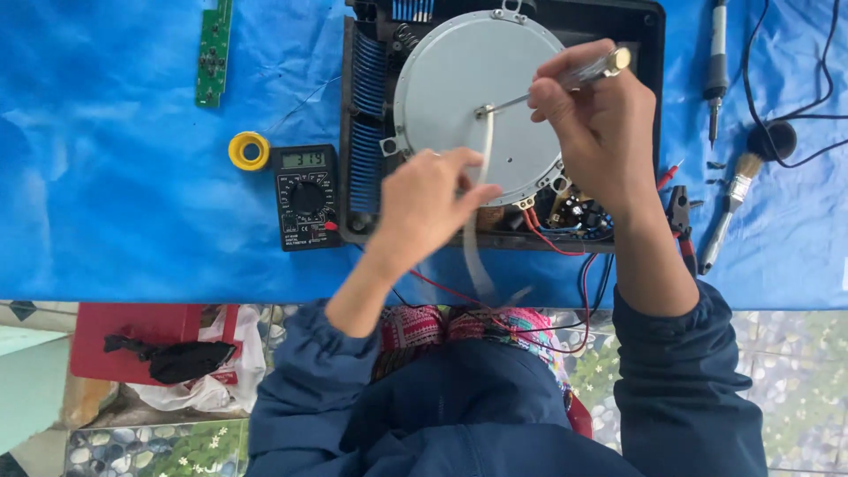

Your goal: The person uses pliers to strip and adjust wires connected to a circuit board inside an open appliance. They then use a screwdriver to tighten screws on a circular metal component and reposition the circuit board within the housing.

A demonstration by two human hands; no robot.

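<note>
An opened black appliance case (645,35) lies on the blue table cover, with a round grey metal disc (459,79) on top of its insides. My right hand (596,124) grips a screwdriver (574,78) by its clear handle; its tip rests at the disc's centre. My left hand (433,203) is over the disc's near edge, pinching a pale flat strip (473,238) that runs from the disc's centre toward me. Red and blue wires (552,231) show at the case's near right corner.
A black multimeter (305,196) and a yellow tape roll (248,150) lie left of the case, a green circuit board (212,53) farther left. A soldering iron (715,62), brush (733,199), pliers (680,221) and black cables (795,106) lie right. A red box (132,331) sits on the floor.
</note>
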